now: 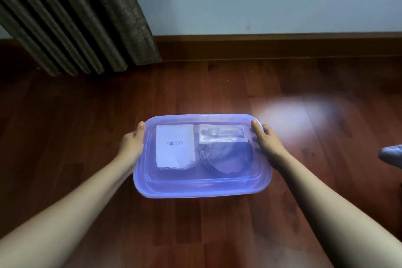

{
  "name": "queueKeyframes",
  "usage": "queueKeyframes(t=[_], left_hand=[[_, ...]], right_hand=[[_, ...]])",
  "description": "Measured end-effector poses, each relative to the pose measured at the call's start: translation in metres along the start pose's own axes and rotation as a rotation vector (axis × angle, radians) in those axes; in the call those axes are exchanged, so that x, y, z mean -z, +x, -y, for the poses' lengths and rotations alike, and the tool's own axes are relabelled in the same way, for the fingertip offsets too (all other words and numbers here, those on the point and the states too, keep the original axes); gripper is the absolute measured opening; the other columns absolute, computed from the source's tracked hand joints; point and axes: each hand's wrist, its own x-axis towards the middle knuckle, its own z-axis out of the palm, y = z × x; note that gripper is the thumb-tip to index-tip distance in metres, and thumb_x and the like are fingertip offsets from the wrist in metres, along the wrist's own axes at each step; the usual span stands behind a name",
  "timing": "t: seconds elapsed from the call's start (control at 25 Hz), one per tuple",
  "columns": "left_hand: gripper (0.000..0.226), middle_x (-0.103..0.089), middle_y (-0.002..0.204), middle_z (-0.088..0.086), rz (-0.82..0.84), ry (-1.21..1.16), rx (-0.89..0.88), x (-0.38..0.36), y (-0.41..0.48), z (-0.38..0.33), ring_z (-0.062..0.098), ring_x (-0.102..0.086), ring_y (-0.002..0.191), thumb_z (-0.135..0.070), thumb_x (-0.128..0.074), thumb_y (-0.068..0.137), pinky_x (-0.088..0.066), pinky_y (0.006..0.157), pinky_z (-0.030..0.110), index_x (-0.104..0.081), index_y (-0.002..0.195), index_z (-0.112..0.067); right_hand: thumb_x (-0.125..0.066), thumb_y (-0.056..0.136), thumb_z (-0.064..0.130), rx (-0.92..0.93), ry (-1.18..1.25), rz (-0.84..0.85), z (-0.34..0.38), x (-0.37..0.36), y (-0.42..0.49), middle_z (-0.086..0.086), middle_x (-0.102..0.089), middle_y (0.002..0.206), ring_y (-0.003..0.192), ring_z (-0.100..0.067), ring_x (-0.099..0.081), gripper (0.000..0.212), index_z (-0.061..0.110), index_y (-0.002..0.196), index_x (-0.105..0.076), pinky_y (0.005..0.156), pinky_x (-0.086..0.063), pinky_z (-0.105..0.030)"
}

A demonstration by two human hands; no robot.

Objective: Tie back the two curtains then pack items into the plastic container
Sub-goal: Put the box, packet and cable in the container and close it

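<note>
A translucent purple plastic container (202, 187) with its lid on sits in the middle of the view over the wooden floor. Through the lid I see a white box (175, 148), a clear packet (223, 134) and a coiled dark cable (228, 159). My left hand (132, 142) grips the container's left edge, thumb on the lid. My right hand (266, 138) grips the right edge the same way. A dark pleated curtain (71, 17) hangs at the upper left, its hem near the floor.
Reddish wooden floor (217, 235) spreads all around. A wooden skirting board (272, 47) runs below the pale wall. A grey foot or slipper (392, 155) shows at the right edge. A bright glare patch (289, 113) lies on the floor beyond the container.
</note>
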Motion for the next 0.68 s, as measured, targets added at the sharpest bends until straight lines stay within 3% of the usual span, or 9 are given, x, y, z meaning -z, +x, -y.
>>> queueKeyframes(t=[0.12, 0.28, 0.36, 0.44, 0.48, 0.56, 0.68], left_hand=[[0.059, -0.067, 0.097, 0.018, -0.070, 0.162, -0.018, 0.001, 0.007, 0.000, 0.038, -0.061, 0.095, -0.055, -0.029, 0.094, -0.050, 0.089, 0.045, -0.065, 0.096, -0.009], [0.057, -0.068, 0.087, 0.012, -0.053, 0.101, -0.047, 0.000, 0.007, 0.003, 0.035, -0.064, 0.088, -0.060, -0.034, 0.091, -0.051, 0.082, 0.044, -0.065, 0.081, -0.013], [0.063, -0.071, 0.083, 0.006, 0.032, -0.035, 0.013, 0.004, 0.001, 0.005, 0.028, -0.068, 0.082, -0.073, -0.037, 0.081, -0.053, 0.081, 0.046, -0.067, 0.079, -0.017], [0.080, -0.074, 0.085, 0.003, 0.114, -0.059, 0.080, 0.011, -0.010, 0.010, 0.024, -0.070, 0.081, -0.089, -0.036, 0.063, -0.055, 0.083, 0.045, -0.069, 0.086, -0.020], [0.088, -0.075, 0.085, 0.005, 0.133, -0.041, 0.099, 0.013, -0.018, 0.018, 0.024, -0.070, 0.082, -0.092, -0.037, 0.058, -0.054, 0.081, 0.043, -0.069, 0.088, -0.016], [0.091, -0.073, 0.080, 0.006, 0.106, -0.028, 0.135, 0.011, -0.039, 0.039, 0.024, -0.068, 0.075, -0.092, -0.042, 0.056, -0.052, 0.073, 0.038, -0.066, 0.082, -0.008], [0.065, -0.060, 0.062, 0.002, -0.014, -0.052, 0.172, 0.003, -0.061, 0.052, 0.025, -0.057, 0.062, -0.078, -0.053, 0.068, -0.043, 0.061, 0.032, -0.055, 0.062, -0.014]], right_hand=[[-0.047, 0.076, 0.069, 0.019, 0.029, -0.021, -0.003, -0.002, 0.004, 0.003, -0.056, 0.078, 0.081, -0.020, -0.057, 0.052, 0.017, 0.077, -0.052, 0.079, -0.046, -0.037], [-0.041, 0.077, 0.071, 0.056, -0.045, -0.065, -0.004, -0.002, 0.000, 0.002, -0.055, 0.074, 0.075, -0.019, -0.052, 0.061, 0.011, 0.079, -0.052, 0.069, -0.041, -0.035], [-0.037, 0.084, 0.067, 0.069, -0.090, -0.068, 0.002, 0.000, -0.007, -0.001, -0.065, 0.098, 0.095, -0.023, -0.060, 0.056, 0.018, 0.097, -0.058, 0.081, -0.042, -0.035], [-0.033, 0.087, 0.067, 0.011, -0.086, -0.069, 0.002, 0.005, -0.020, -0.005, -0.056, 0.130, 0.120, -0.026, -0.051, 0.064, 0.019, 0.126, -0.049, 0.098, -0.037, -0.037], [-0.032, 0.086, 0.069, -0.038, -0.087, -0.055, -0.004, 0.008, -0.029, -0.005, -0.051, 0.136, 0.125, -0.026, -0.047, 0.070, 0.019, 0.133, -0.044, 0.101, -0.035, -0.037], [-0.033, 0.081, 0.076, -0.110, -0.074, -0.004, -0.020, 0.012, -0.054, -0.005, -0.054, 0.132, 0.120, -0.027, -0.051, 0.074, 0.022, 0.129, -0.047, 0.098, -0.039, -0.037], [-0.041, 0.070, 0.083, -0.100, -0.063, -0.001, -0.036, 0.005, -0.078, 0.001, -0.066, 0.109, 0.100, -0.026, -0.061, 0.070, 0.026, 0.108, -0.059, 0.089, -0.050, -0.043]])
